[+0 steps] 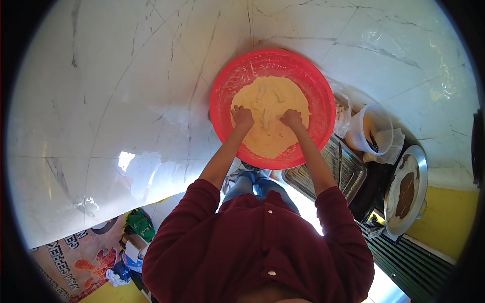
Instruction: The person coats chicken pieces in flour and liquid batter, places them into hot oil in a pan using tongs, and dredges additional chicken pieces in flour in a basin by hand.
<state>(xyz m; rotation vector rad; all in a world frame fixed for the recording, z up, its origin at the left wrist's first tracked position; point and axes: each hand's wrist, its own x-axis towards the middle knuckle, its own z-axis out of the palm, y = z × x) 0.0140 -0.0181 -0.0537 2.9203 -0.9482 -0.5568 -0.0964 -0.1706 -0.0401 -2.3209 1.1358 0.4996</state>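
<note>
A large red basin (323, 108) stands in front of me, with pale yellow flour (265, 141) spread over its bottom. Several elongated, flour-coated pieces (266, 117) lie in the middle of the flour; their kind cannot be made out under the coating. My left hand (242, 117) rests in the flour left of these pieces, fingers apart and partly sunk in. On the other side, my right hand (291, 118) touches the flour close to the pieces, its fingers bent but apart. Neither hand visibly holds anything.
Right of the basin are a metal wire-rack tray (348, 169) with tongs on it, a clear plastic tub (371, 129), a plastic bag (342, 113) and a large round metal pan (419, 177). Tiled walls (141, 76) rise behind. A printed banner (76, 262) is at lower left.
</note>
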